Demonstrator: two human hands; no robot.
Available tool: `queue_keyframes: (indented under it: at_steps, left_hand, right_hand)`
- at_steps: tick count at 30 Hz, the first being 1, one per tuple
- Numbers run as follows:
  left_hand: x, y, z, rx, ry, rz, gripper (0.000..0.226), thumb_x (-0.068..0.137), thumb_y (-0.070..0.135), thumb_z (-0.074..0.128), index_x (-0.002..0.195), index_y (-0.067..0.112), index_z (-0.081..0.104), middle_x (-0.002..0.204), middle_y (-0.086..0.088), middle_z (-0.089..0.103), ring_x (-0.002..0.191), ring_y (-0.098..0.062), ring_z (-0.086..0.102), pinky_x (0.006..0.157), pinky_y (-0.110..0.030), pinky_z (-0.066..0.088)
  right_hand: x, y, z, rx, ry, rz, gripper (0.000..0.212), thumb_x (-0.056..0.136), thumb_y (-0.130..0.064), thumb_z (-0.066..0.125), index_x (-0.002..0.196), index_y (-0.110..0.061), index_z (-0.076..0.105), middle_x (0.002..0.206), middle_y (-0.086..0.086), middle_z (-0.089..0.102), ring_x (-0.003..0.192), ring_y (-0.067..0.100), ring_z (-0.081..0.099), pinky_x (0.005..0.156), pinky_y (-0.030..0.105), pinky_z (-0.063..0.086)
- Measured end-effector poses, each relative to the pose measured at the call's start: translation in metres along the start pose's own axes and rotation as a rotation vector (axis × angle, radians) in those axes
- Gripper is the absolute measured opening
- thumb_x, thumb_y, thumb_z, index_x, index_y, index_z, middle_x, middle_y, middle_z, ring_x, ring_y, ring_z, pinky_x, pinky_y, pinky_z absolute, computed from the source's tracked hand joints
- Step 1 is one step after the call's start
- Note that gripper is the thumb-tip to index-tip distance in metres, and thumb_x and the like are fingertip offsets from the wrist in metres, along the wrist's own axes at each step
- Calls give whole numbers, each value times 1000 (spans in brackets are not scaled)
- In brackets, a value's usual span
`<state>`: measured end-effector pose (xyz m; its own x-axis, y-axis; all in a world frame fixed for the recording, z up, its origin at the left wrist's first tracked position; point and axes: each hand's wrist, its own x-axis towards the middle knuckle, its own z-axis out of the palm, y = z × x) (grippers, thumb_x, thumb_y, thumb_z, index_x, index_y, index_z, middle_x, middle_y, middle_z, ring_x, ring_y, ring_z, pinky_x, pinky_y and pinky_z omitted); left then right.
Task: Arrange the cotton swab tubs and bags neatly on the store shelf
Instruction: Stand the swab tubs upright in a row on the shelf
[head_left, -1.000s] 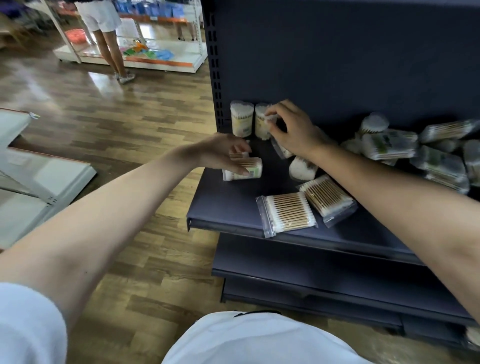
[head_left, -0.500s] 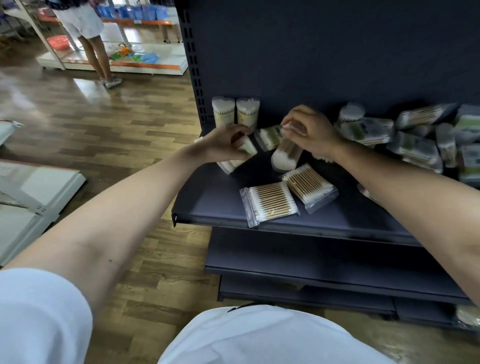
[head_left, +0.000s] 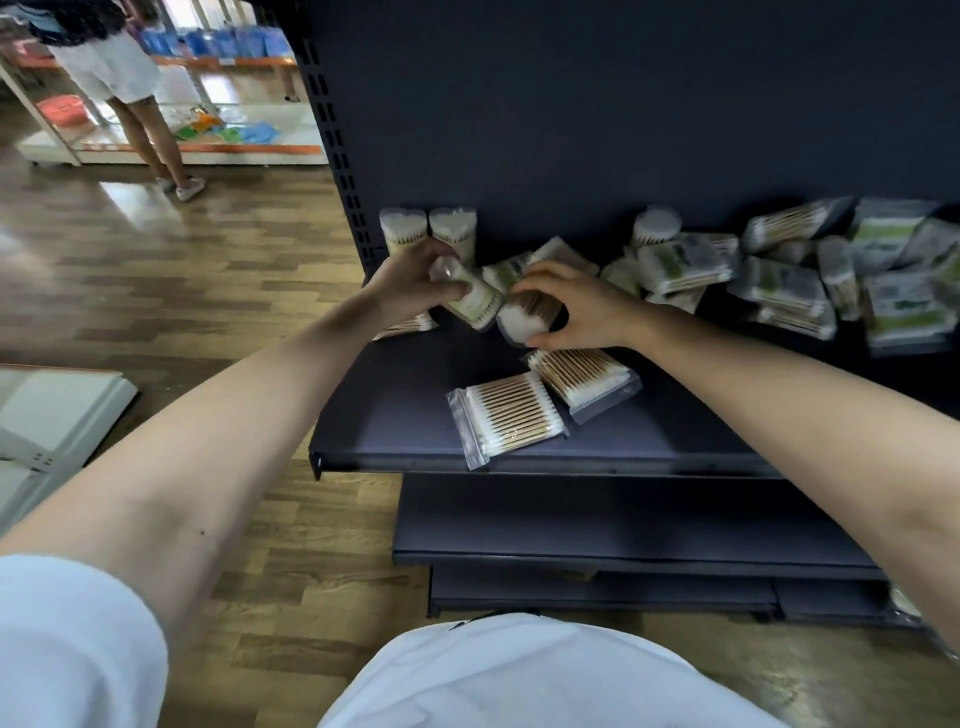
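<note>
My left hand (head_left: 408, 283) grips a cotton swab tub (head_left: 470, 299), tilted above the dark shelf (head_left: 405, 415). My right hand (head_left: 576, 306) grips a second tub (head_left: 522, 322) lying on its side, its white swab tips facing me. Two tubs (head_left: 426, 231) stand upright at the shelf's back left corner. Two flat bags of swabs (head_left: 511, 413) lie near the front edge. A jumbled pile of tubs and bags (head_left: 779, 275) covers the right part of the shelf.
A lower dark shelf (head_left: 597, 525) sits under the one I work on. Wooden floor (head_left: 156, 270) lies to the left, with a white panel (head_left: 47, 415) lying on it. A person (head_left: 119, 88) stands by a far display rack (head_left: 208, 135).
My left hand has lifted its tub off the shelf and tilted it. My right hand left the upright tubs at the back and took hold of a lying tub nearer the middle.
</note>
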<state>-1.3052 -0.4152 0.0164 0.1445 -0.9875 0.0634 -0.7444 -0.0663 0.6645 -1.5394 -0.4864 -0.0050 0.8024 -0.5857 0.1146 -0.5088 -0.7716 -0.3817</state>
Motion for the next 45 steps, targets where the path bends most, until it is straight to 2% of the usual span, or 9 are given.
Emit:
queue_keyframes:
  at_steps: [6, 11, 16, 20, 24, 28, 31, 41, 45]
  left_hand:
    - [-13, -9, -12, 150, -132, -34, 55, 45, 57, 65, 87, 27, 47, 102, -3, 59, 94, -23, 57, 78, -39, 48]
    - [-20, -13, -7, 270, -208, -19, 51, 65, 37, 75, 101, 30, 40, 108, -2, 57, 98, -25, 56, 82, -41, 50]
    - [-20, -10, -1, 210, -218, 30, 69, 78, 32, 72, 136, 26, 37, 133, 1, 51, 119, -18, 48, 87, -23, 33]
    - [-17, -10, 7, 150, -221, 33, 65, 81, 27, 68, 139, 25, 39, 133, -1, 52, 120, -18, 49, 89, -21, 34]
    - [-11, -10, 11, -59, -111, -7, 71, 79, 21, 69, 140, 26, 35, 116, 5, 52, 102, -7, 50, 77, -14, 38]
    - [-7, -11, 14, -289, -38, -27, 81, 70, 25, 79, 138, 28, 34, 114, 3, 56, 101, -11, 58, 81, -21, 48]
    - [-8, -13, 21, -210, -61, 8, 75, 67, 28, 82, 129, 23, 40, 113, 3, 57, 107, -17, 59, 86, -25, 48]
    - [-19, -12, 32, -50, 9, 78, 79, 69, 30, 81, 133, 17, 36, 116, -3, 58, 107, -19, 55, 82, -27, 44]
    - [-21, -9, 25, -88, 141, 53, 74, 70, 32, 79, 130, 15, 39, 106, 3, 58, 94, -13, 56, 72, -21, 39]
  right_hand:
    - [8, 1, -5, 115, 102, 142, 46, 88, -31, 59, 132, -19, 48, 133, 4, 50, 123, 18, 46, 95, 24, 35]
    - [5, -3, -9, 194, 163, 211, 37, 100, -26, 37, 135, -15, 45, 130, 9, 55, 116, 23, 52, 86, 23, 36]
    - [5, -4, -8, 310, 226, 202, 35, 102, -20, 29, 131, -16, 48, 124, 7, 57, 104, 11, 51, 85, 29, 42]
    - [6, -3, -3, 402, 266, 227, 33, 102, -22, 32, 127, -17, 52, 116, -4, 55, 105, 11, 53, 92, 39, 49]
    - [4, -7, 0, 385, 320, 178, 31, 100, -25, 40, 124, -13, 55, 111, -3, 58, 103, 6, 54, 85, 9, 43]
    - [-1, -4, 13, 369, 299, 157, 51, 86, -31, 64, 132, -18, 45, 128, -5, 49, 118, 5, 42, 96, 9, 35]
    - [-2, -5, 17, 369, 285, 176, 68, 76, -22, 74, 135, -20, 39, 127, -12, 41, 117, 0, 38, 89, -4, 27]
    - [-3, 0, 15, 388, 250, 135, 65, 75, -8, 68, 132, -24, 42, 130, -3, 49, 118, 7, 47, 95, 12, 39]
    - [3, -6, 10, 405, 451, 149, 67, 74, -21, 71, 135, -20, 42, 133, 1, 50, 120, 10, 48, 97, 20, 45]
